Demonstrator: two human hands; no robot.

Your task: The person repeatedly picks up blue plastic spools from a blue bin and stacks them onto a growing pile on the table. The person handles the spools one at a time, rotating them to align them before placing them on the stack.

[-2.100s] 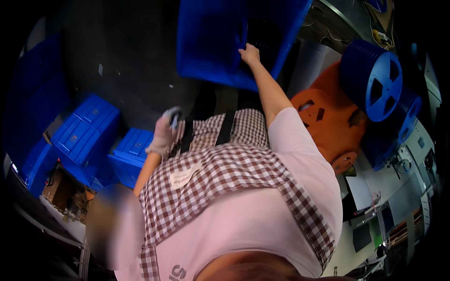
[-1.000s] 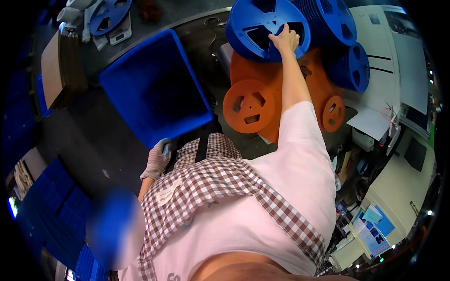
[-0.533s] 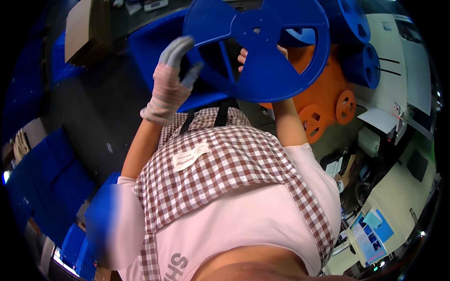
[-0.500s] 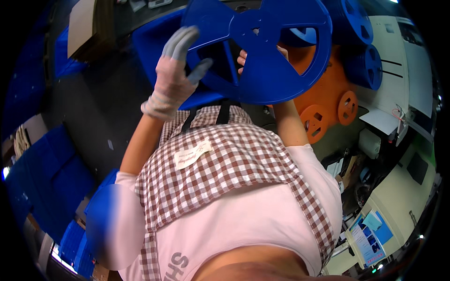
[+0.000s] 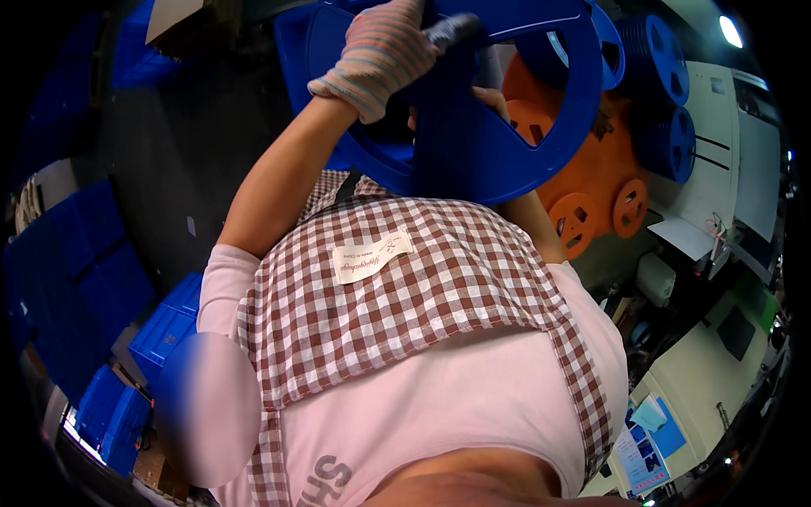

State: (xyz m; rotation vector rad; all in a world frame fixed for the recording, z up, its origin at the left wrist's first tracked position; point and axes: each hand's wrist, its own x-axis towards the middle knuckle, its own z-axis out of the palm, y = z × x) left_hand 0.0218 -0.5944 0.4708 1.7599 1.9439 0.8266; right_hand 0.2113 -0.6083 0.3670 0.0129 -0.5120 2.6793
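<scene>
A large blue plastic reel point(image 5: 473, 156) with wide cut-out windows is tilted up in front of my chest. My right hand point(image 5: 492, 101), bare at the parts that show, grips it from behind, its fingers wrapped at the web between two windows. Over the face of the reel, close to its middle, is my left hand point(image 5: 384, 55) in a striped knit glove with grey fingertips. Its thumb stretches out to the right, apart from the fingers, which run off the top edge. Whether the glove touches the reel I cannot tell.
Behind the reel stands a blue bin point(image 5: 291, 51). To the right are orange reels point(image 5: 573, 225) by an orange surface point(image 5: 610, 169), and stacked blue reels point(image 5: 663, 63). A white machine point(image 5: 705, 110) is beyond. Cardboard point(image 5: 177, 25) lies upper left, blue crates point(image 5: 169, 325) lower left.
My left hand has moved up and right, from beside the reel to over its face. The reel stays in my right hand, and the whole view has shifted slightly.
</scene>
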